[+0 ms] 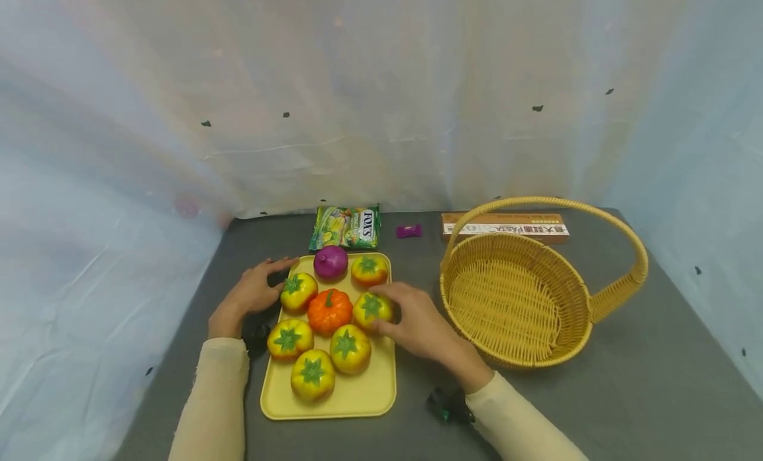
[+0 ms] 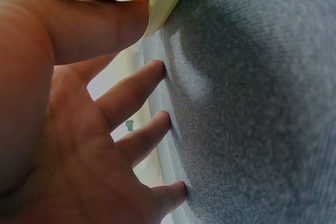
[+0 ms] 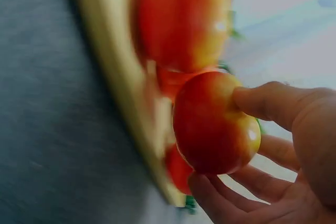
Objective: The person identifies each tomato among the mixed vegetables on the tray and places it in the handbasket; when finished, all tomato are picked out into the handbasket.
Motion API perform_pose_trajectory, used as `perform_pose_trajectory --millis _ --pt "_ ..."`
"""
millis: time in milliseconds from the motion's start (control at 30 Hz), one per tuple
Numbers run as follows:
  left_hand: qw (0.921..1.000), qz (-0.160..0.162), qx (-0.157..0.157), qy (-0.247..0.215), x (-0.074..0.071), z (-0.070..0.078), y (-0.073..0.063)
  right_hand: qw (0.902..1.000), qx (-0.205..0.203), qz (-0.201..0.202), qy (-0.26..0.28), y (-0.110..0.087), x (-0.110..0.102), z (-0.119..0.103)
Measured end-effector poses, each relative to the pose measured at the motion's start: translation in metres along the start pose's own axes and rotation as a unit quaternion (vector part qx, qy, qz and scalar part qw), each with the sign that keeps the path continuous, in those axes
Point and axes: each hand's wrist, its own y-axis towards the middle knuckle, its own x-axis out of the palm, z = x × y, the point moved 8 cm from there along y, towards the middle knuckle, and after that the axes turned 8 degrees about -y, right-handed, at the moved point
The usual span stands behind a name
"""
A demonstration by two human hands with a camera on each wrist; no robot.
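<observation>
A yellow tray carries several yellow-red persimmons with green leaf tops, an orange pumpkin and a purple onion. My right hand pinches one persimmon between thumb and fingers, at the tray's right side. In the right wrist view its red underside shows over the tray. Along the tray's left edge, my left hand lies with fingers spread. Its thumb meets the rim beside another persimmon, while other fingertips touch the grey cloth.
To the right of the tray stands a yellow wicker basket with a tall arched handle. Behind it lies a pasta box. A green Fox's candy bag and a small purple wrapped sweet lie beyond the tray, near the curtain.
</observation>
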Motion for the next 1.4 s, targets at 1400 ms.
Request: perform_pose_trajectory --millis 1400 --pt "0.9996 0.014 0.02 -0.013 -0.002 0.006 -0.004 0.9893 0.136 0.025 -0.048 -0.066 -0.106 0.101"
